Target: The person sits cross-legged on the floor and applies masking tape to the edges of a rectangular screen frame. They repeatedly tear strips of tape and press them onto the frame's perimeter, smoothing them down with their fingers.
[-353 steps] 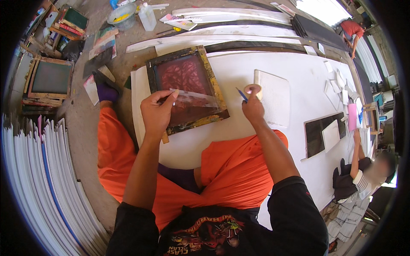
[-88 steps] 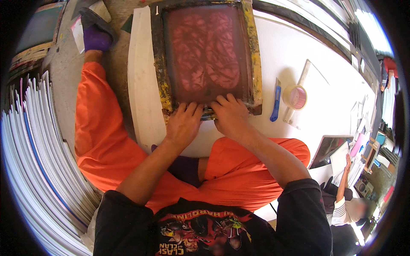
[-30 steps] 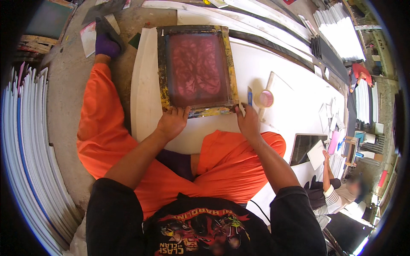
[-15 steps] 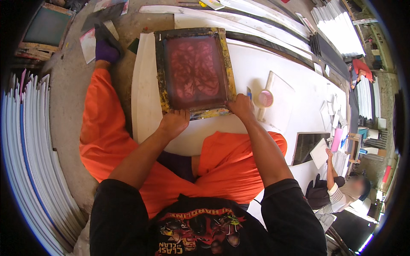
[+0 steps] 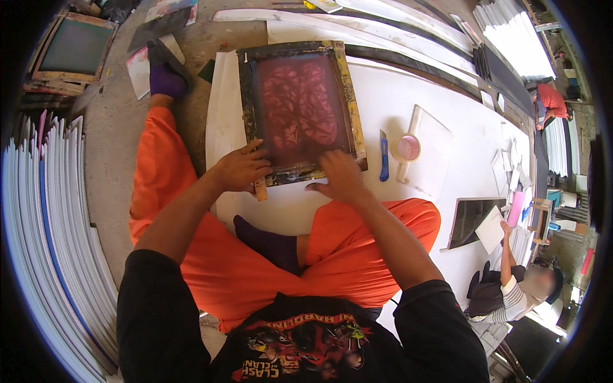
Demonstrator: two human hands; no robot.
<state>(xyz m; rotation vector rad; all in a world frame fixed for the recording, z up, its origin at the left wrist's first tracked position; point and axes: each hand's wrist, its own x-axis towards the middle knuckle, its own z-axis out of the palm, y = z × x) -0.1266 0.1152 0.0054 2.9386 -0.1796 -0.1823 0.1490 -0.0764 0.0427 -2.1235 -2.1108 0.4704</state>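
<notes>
A screen-printing frame (image 5: 351, 102) with a dark, paint-stained wooden border and a reddish patterned mesh (image 5: 300, 105) lies on white sheets (image 5: 383, 86) before me. Over its lower left corner rests my left hand (image 5: 244, 167), fingers apart, with a bit of wood showing below it. My right hand (image 5: 343, 177) is at the near edge, towards the right corner; its fingertips reach over the border and its thumb points out to the left. Right of the frame lie a blue utility knife (image 5: 384, 156) and a roll of tape (image 5: 408, 147) on a thin pale board (image 5: 428, 156).
Stacked sheets (image 5: 54, 210) stand along the left. Long white strips (image 5: 357, 32) run across the far side. Another wooden frame (image 5: 73, 48) lies far left. At right, a dark panel (image 5: 469, 223) lies near a seated person (image 5: 511, 293) holding a pale board; another person (image 5: 552, 102) is farther off.
My left hand has shifted left onto the frame's corner and its fingers have spread. My right hand has let go of the right corner and moved left, uncovering the utility knife.
</notes>
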